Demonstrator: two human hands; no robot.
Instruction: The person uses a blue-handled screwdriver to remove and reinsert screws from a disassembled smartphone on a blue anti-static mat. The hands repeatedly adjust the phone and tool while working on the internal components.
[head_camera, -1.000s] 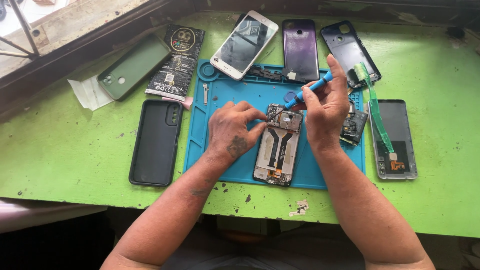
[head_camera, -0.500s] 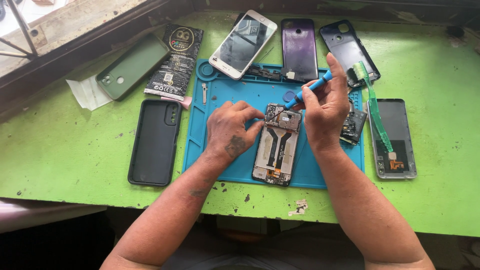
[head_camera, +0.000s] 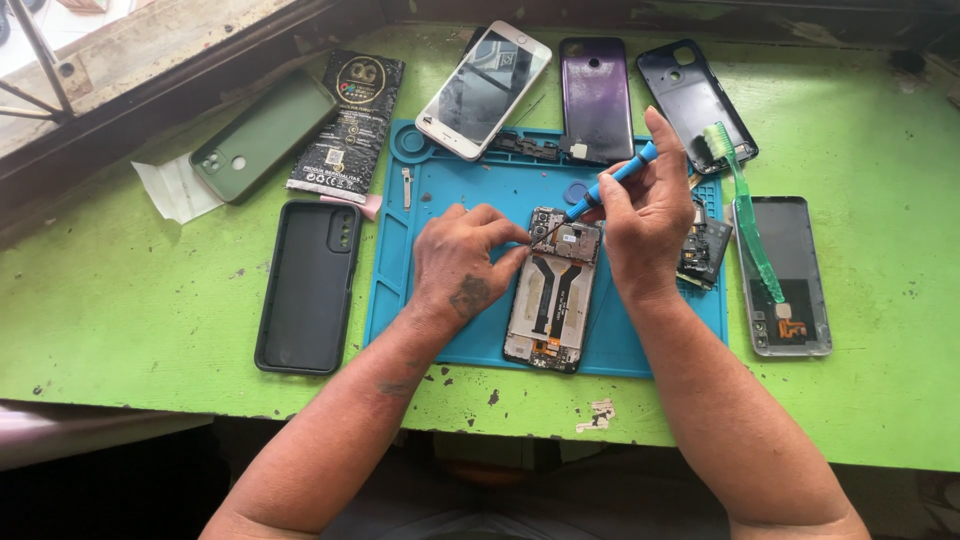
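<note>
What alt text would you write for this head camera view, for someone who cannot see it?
A person's right hand works a blue screwdriver into an opened phone that the left hand steadies on a blue mat. Phone cases, back covers and a green toothbrush lie around on the green table.

Left hand (head_camera: 462, 262) steadies opened phone (head_camera: 552, 290) on blue mat (head_camera: 450, 185); right hand (head_camera: 648, 215) holds blue screwdriver (head_camera: 612, 185) tip at phone's top.

The screwdriver (head_camera: 612, 185) tip is too small to see, perhaps touching the opened phone (head_camera: 553, 290).
</note>
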